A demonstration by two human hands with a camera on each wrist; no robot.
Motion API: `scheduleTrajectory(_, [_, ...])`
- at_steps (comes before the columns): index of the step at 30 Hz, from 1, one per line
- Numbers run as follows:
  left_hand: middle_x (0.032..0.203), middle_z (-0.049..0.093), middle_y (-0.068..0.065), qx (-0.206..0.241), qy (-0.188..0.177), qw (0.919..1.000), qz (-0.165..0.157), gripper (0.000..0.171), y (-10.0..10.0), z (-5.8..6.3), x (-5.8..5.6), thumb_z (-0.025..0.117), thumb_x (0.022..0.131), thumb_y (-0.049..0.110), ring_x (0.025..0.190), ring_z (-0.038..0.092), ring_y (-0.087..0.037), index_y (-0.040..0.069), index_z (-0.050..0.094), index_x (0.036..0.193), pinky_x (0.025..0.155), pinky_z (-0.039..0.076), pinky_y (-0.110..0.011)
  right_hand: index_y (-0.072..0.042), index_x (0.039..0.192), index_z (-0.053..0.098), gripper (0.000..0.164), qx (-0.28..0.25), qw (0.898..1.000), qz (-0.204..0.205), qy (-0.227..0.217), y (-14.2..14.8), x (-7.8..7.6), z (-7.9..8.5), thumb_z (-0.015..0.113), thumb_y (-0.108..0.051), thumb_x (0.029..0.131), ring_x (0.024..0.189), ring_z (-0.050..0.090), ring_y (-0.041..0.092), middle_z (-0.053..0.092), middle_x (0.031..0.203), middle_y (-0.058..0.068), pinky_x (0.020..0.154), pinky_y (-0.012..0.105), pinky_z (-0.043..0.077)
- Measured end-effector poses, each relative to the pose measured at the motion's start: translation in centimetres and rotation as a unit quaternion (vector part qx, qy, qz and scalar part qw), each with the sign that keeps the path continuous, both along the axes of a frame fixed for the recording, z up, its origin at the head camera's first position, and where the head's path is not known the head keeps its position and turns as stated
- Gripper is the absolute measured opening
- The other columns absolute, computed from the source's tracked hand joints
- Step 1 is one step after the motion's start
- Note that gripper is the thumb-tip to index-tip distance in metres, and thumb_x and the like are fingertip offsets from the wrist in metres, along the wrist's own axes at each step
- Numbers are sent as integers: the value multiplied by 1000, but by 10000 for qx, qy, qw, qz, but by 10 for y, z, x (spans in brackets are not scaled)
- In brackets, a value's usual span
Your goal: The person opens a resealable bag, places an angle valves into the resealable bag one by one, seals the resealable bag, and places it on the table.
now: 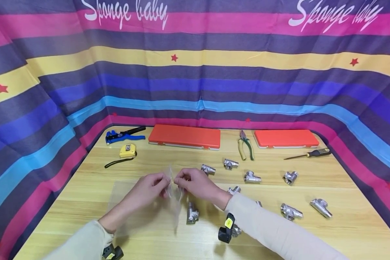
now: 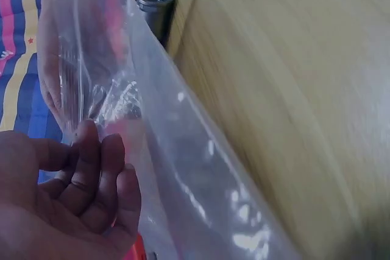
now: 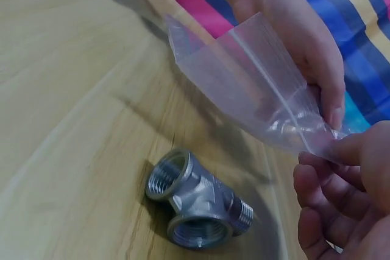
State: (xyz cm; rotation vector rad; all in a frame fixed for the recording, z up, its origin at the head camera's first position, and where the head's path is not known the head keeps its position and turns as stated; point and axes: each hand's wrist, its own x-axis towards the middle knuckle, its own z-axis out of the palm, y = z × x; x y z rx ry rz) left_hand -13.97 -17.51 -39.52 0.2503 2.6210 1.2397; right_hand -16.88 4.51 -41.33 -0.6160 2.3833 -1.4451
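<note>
Between both hands hangs a clear plastic zip bag (image 1: 175, 206), raised over the table. My left hand (image 1: 152, 186) pinches one side of it near the top, thumb against fingers. Opposite, my right hand (image 1: 198, 184) pinches the other side between thumb and forefinger. The right wrist view shows the zip strip along the bag (image 3: 244, 83) near its mouth. Just right of the bag, a threaded metal tee fitting (image 1: 192, 213) lies on the table, seen close up as a tee fitting (image 3: 198, 202) below the right hand. Another flat clear bag (image 1: 120, 191) lies under the left forearm.
Several more tee fittings (image 1: 252, 177) are scattered to the right. Along the back lie blue wire strippers (image 1: 125, 135), a yellow tape measure (image 1: 128, 150), a red case (image 1: 184, 136), pliers (image 1: 245, 145), a second red case (image 1: 286, 138) and a screwdriver (image 1: 307, 154). Striped cloth (image 1: 201, 86) encloses the table.
</note>
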Motion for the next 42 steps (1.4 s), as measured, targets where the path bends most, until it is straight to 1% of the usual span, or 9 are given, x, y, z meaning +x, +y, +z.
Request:
scheduleTrajectory(7, [75,68,2,-278,304,9989,208,32,-12,6,1,56,112,22,80,63,-15,16,69,84,81,50,-34,-5,108,77,20,81,9998,-160,-132,7,-4,-2,68,-22,109,74,71,19,73,84,-1,64,25,58])
scheduleTrajectory(12, [74,67,1,-274,381,9984,325,31,-19,10,-1,57,111,20,79,62,-16,14,69,84,82,49,-34,-4,105,77,18,32,9993,-297,-232,13,-6,-3,69,-20,109,72,73,21,74,84,2,68,30,61])
scheduleTrajectory(16, [74,68,1,-115,306,9989,340,31,-18,8,-2,57,112,20,79,64,-16,13,71,85,83,49,-33,-8,106,77,21,-29,9985,-337,-425,13,-6,-4,73,-28,107,74,73,22,76,86,6,70,32,62])
scheduleTrajectory(22, [75,74,2,124,243,9985,477,30,-11,7,-2,56,114,25,79,70,-13,10,76,96,91,54,-37,-17,102,77,27,136,9956,207,-908,9,2,3,79,-43,99,78,72,18,80,90,5,74,31,60])
scheduleTrajectory(27, [80,77,1,282,154,9978,576,28,-8,8,-1,56,114,26,80,73,-13,8,76,105,96,57,-43,-17,97,79,17,124,9936,665,-908,6,6,6,76,-33,101,81,70,16,81,90,6,77,28,57])
scheduleTrajectory(31, [82,76,2,101,54,9991,397,25,-8,5,0,62,111,32,80,70,-13,12,73,99,88,57,-38,-11,103,79,12,-173,9925,470,-1119,4,3,4,73,-21,103,79,73,17,80,89,3,78,29,62])
scheduleTrajectory(34, [82,74,2,-35,-127,9998,178,28,-7,3,2,65,109,35,80,67,-15,14,73,92,80,55,-34,-9,106,79,12,-283,9909,207,-1300,3,2,3,75,-20,103,77,72,17,80,89,2,77,30,63])
scheduleTrajectory(38, [81,72,0,-14,-366,9993,-32,30,-5,1,5,63,109,32,79,65,-17,14,74,87,74,53,-33,-10,107,79,12,-354,9884,8,-1475,3,1,2,77,-20,102,77,70,16,80,90,4,76,30,62])
scheduleTrajectory(42, [80,73,-1,101,-582,9982,-131,29,-6,2,5,61,110,28,78,64,-19,12,75,90,70,51,-33,-8,110,78,12,-423,9885,31,-1450,4,-1,2,76,-17,103,76,70,16,79,91,4,72,31,63])
